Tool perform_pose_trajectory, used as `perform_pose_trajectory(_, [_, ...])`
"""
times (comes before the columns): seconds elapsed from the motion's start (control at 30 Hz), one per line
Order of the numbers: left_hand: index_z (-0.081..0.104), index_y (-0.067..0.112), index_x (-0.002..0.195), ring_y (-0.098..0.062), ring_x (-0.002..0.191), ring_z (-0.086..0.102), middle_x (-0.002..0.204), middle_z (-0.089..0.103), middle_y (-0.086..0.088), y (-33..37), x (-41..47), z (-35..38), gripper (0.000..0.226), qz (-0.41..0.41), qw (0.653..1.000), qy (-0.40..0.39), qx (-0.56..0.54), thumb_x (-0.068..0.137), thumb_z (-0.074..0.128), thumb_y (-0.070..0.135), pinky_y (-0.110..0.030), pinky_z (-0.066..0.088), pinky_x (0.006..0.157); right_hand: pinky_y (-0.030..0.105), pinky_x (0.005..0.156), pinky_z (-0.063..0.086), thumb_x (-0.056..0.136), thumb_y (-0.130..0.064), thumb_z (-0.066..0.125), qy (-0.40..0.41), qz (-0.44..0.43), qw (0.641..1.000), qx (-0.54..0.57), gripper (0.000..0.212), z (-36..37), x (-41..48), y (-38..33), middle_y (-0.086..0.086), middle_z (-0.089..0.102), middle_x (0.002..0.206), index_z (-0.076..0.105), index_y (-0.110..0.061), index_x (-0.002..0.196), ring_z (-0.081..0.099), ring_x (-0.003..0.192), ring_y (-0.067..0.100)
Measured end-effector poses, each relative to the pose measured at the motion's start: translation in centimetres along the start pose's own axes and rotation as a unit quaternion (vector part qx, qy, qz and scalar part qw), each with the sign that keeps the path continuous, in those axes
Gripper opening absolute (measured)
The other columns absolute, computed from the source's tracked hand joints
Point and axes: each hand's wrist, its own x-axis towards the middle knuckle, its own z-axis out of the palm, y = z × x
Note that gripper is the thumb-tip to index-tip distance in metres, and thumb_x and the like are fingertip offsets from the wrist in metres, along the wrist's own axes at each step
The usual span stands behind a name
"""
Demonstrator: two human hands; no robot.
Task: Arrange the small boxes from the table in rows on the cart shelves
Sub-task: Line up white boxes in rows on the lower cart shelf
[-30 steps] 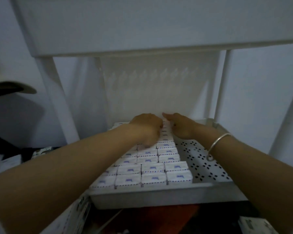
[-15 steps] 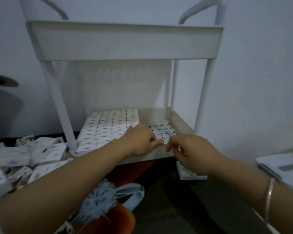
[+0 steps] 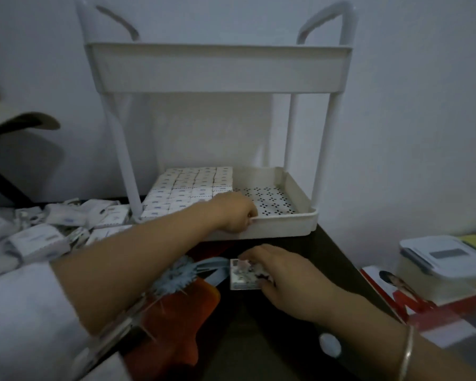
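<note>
Head view: white two-tier cart [image 3: 328, 149] stands at the back edge of the dark table [image 3: 259, 339], against the wall.
Left hand [image 3: 232, 213]: on the front rim of the lower shelf [image 3: 280, 226], near its middle.
Left fingers [image 3: 252, 215]: curled tight onto that rim, gripping it; nothing else visible in them.
Right hand [image 3: 286, 273]: low on the table, just in front of the cart.
Right fingers [image 3: 259, 253]: bent around a small box [image 3: 243, 276], which lies flat on the table; fingers at its far side and right end, box's left half showing.
Rows of boxes [image 3: 193, 188]: packed edge to edge on the left part of the lower shelf, from its back wall to its front rim.
Shelf floor, right part: bare and perforated.
Top shelf [image 3: 217, 68]: only its outer wall shows; contents cannot be told.
Loose boxes [image 3: 52, 232]: jumbled pile at the table's left edge, beside the cart's left post.
Right edge of table: lidded plastic container [image 3: 445, 266] sitting on a red printed booklet [image 3: 401, 298].
Near front edge: orange-red item with a blue-grey fuzzy piece [image 3: 176, 276], under the left forearm.
Right wrist: thin bangle [image 3: 407, 353].
</note>
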Motion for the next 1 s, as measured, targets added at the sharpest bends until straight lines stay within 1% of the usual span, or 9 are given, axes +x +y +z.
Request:
perform_pose_trajectory(0.1, [0.051, 0.017, 0.075, -0.021, 0.077, 0.049, 0.069, 0.047, 0.005, 0.9, -1.0, -1.4, 0.02, 0.027, 0.998, -0.044, 0.027, 0.095, 0.049, 0.017, -0.037, 0.044, 0.073, 0.032, 0.1, 0.044, 0.092, -0.026, 0.061, 0.028, -0.026, 0.999, 0.038, 0.043, 2.2, 0.9, -2.7, -0.006, 0.051, 0.133, 0.05, -0.025, 0.133, 0.047, 0.122, 0.012])
perform_pose_trajectory(0.2, [0.051, 0.02, 0.074, -0.02, 0.077, 0.05, 0.07, 0.049, 0.006, 1.7, -1.8, -1.6, 0.023, 0.045, 0.997, -0.037, 0.045, 0.096, 0.049, 0.02, -0.036, 0.045, 0.074, 0.03, 0.111, 0.035, 0.094, -0.016, 0.056, 0.018, -0.063, 0.989, 0.132, 0.043, 4.0, 1.9, -5.9, 0.001, 0.047, 0.144, 0.052, -0.017, 0.137, 0.039, 0.134, 0.014])
perform_pose_trajectory(0.3, [0.058, 0.023, 0.077, -0.018, 0.079, 0.05, 0.072, 0.05, 0.008, 2.4, -2.7, -1.3, 0.022, 0.051, 0.998, -0.017, 0.034, 0.097, 0.05, 0.025, -0.032, 0.043, 0.071, 0.034, 0.109, 0.037, 0.09, -0.006, 0.051, 0.045, -0.083, 0.981, 0.167, 0.044, 4.5, 1.7, -7.1, 0.002, 0.053, 0.138, 0.058, -0.018, 0.131, 0.042, 0.131, 0.015])
perform_pose_trajectory(0.43, [0.069, 0.024, 0.107, -0.014, 0.085, 0.048, 0.082, 0.05, 0.01, 4.2, -3.9, -1.5, 0.021, 0.044, 0.998, 0.005, 0.039, 0.097, 0.05, 0.028, -0.03, 0.035, 0.068, 0.029, 0.09, 0.047, 0.085, -0.009, 0.055, 0.181, 0.032, 0.979, 0.087, 0.026, 2.7, -0.6, -5.2, -0.01, 0.061, 0.107, 0.068, -0.028, 0.097, 0.053, 0.105, 0.007])
perform_pose_trajectory(0.57, [0.068, 0.033, 0.111, -0.018, 0.087, 0.051, 0.088, 0.054, 0.006, 6.6, -5.1, -1.8, 0.026, 0.042, 0.995, 0.029, 0.087, 0.098, 0.045, 0.032, -0.031, 0.033, 0.065, 0.027, 0.079, 0.04, 0.083, -0.006, 0.057, 0.287, 0.124, 0.949, 0.044, 0.028, 1.7, -3.2, -2.2, -0.015, 0.056, 0.086, 0.058, -0.031, 0.071, 0.046, 0.093, 0.005])
perform_pose_trajectory(0.67, [0.064, 0.031, 0.119, -0.021, 0.089, 0.053, 0.092, 0.054, 0.004, 8.4, -5.8, -1.9, 0.027, 0.039, 0.993, 0.043, 0.104, 0.099, 0.045, 0.035, -0.031, 0.033, 0.066, 0.024, 0.088, 0.035, 0.084, 0.005, 0.052, 0.36, 0.184, 0.906, 0.125, 0.033, 1.5, -3.4, -0.1, -0.007, 0.055, 0.106, 0.056, -0.027, 0.09, 0.045, 0.108, 0.008])
perform_pose_trajectory(0.77, [0.063, 0.026, 0.117, -0.02, 0.085, 0.054, 0.085, 0.049, 0.004, 10.0, -6.7, -1.7, 0.029, 0.033, 0.99, 0.079, 0.116, 0.1, 0.043, 0.037, -0.032, 0.033, 0.067, 0.03, 0.097, 0.043, 0.087, 0.008, 0.046, 0.344, 0.197, 0.892, 0.217, 0.042, 0.7, -2.9, 0.4, -0.002, 0.056, 0.119, 0.049, -0.026, 0.112, 0.051, 0.112, 0.012])
perform_pose_trajectory(0.83, [0.064, 0.023, 0.109, -0.022, 0.093, 0.059, 0.093, 0.06, 0.001, 10.7, -7.3, -1.4, 0.027, 0.024, 0.988, 0.1, 0.119, 0.101, 0.042, 0.036, -0.031, 0.032, 0.068, 0.037, 0.095, 0.047, 0.087, 0.007, 0.046, 0.326, 0.208, 0.9, 0.203, 0.045, 0.6, -2.8, 0.5, -0.001, 0.058, 0.117, 0.048, -0.021, 0.122, 0.054, 0.107, 0.015])
perform_pose_trajectory(1.0, [0.064, 0.024, 0.109, -0.021, 0.097, 0.06, 0.103, 0.065, 0.001, 11.7, -8.6, -0.9, 0.024, 0.014, 0.987, 0.128, 0.098, 0.101, 0.044, 0.034, -0.031, 0.03, 0.07, 0.031, 0.078, 0.042, 0.09, 0.004, 0.047, 0.315, 0.205, 0.913, 0.158, 0.052, 1.0, -3.9, 0.4, 0.0, 0.056, 0.1, 0.039, -0.018, 0.137, 0.056, 0.09, 0.017])
